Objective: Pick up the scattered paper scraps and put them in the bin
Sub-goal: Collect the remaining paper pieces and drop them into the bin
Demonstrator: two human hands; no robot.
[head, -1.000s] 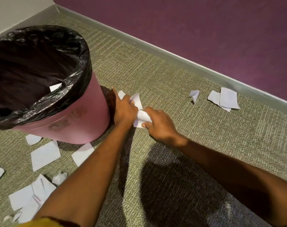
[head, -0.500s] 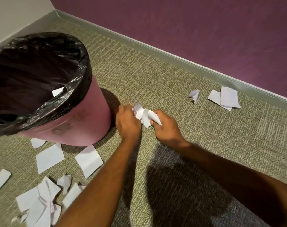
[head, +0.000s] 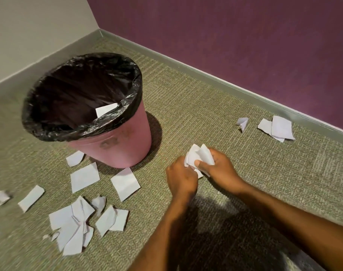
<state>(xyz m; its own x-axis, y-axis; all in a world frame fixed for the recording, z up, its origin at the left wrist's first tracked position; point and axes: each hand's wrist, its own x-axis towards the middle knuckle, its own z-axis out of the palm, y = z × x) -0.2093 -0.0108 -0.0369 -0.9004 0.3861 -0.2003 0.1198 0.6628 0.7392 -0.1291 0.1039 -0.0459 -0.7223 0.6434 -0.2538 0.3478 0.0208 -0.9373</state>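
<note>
Your left hand [head: 181, 178] and right hand [head: 219, 168] are both closed around a loose wad of white paper scraps [head: 199, 156], right of the pink plastic bin with its black liner [head: 115, 147]; loosely pinched pieces could slip onto the green carpet [head: 205, 106] during the carry. No readable writing shows.

left hand [head: 181, 178]: bare, no glove, ring or watch seen | right hand [head: 220, 167]: bare, no ring or watch seen | forearms: both bare to the frame edge, no sleeve showed | fingers [head: 199, 163]: thumbnail short, unpainted
</note>
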